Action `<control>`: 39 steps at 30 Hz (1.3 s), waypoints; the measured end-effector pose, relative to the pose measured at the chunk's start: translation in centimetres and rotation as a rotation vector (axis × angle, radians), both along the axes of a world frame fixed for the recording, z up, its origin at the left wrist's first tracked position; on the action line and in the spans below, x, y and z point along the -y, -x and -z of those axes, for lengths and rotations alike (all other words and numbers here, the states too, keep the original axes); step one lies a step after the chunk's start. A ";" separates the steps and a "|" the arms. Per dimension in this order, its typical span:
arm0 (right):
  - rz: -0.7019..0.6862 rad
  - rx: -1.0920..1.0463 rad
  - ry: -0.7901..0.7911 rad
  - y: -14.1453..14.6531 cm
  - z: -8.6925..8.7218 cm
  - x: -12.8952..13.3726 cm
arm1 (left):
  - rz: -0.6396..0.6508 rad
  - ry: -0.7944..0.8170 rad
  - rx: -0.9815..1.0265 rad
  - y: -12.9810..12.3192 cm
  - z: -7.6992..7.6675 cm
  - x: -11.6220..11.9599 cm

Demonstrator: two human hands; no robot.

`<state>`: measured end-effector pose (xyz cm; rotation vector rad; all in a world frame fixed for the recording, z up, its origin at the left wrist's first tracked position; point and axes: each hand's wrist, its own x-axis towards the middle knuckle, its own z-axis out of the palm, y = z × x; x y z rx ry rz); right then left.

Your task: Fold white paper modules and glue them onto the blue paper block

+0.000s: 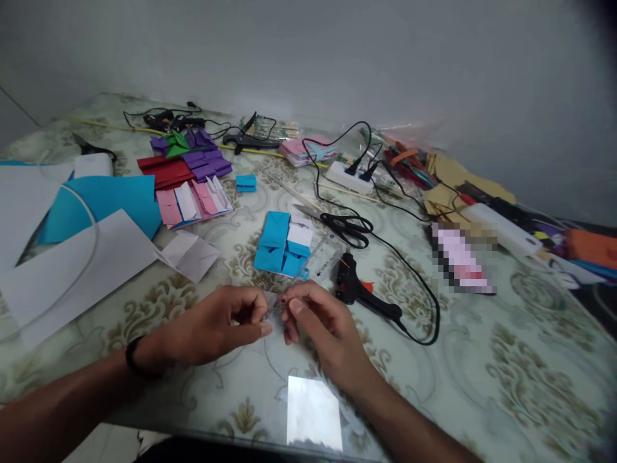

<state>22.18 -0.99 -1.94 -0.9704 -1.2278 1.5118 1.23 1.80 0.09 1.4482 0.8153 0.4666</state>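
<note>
Near the table's front, my left hand is closed, thumb against curled fingers. My right hand faces it with thumb and fingers pinched together. Between the fingertips shows a small pale, partly see-through piece; its kind is unclear. Just beyond lie folded blue and white paper pieces, joined in a block. A clear ruler slants behind my right hand. To its right rests a black glue gun with an orange part. Black-handled scissors lie behind the ruler.
White sheets and a blue sheet cover the left side, beside folded red, pink and purple papers. A power strip with black cords stands at the back. A phone-like blurred object lies right. A bright patch shows in front.
</note>
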 end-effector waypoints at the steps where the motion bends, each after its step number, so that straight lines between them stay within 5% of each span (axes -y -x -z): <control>1: 0.011 -0.001 -0.004 0.0 -0.1 -0.1 | -0.018 0.001 0.004 0.0 -0.1 0.0; 6: 0.148 -0.052 -0.048 -0.5 -0.1 -0.6 | -0.181 0.002 0.078 0.5 -0.5 -0.8; 12: 0.327 -0.050 -0.082 -1.0 0.2 -1.1 | -0.346 -0.196 -0.058 1.3 0.0 -2.0; 18: 0.466 -0.073 -0.095 -1.1 0.4 -1.6 | -0.146 -0.679 -0.455 1.2 1.7 -1.9; 22: 0.385 -0.087 -0.086 -1.0 0.9 -1.7 | 0.025 -0.814 -0.544 1.1 2.9 -1.7; 30: 0.057 0.117 -0.053 -0.7 0.1 -1.3 | -0.011 -0.570 -0.420 1.1 2.4 -1.3; 39: -0.050 0.264 -0.040 -0.6 0.2 -1.2 | -0.116 -0.330 -0.230 0.9 0.5 -1.6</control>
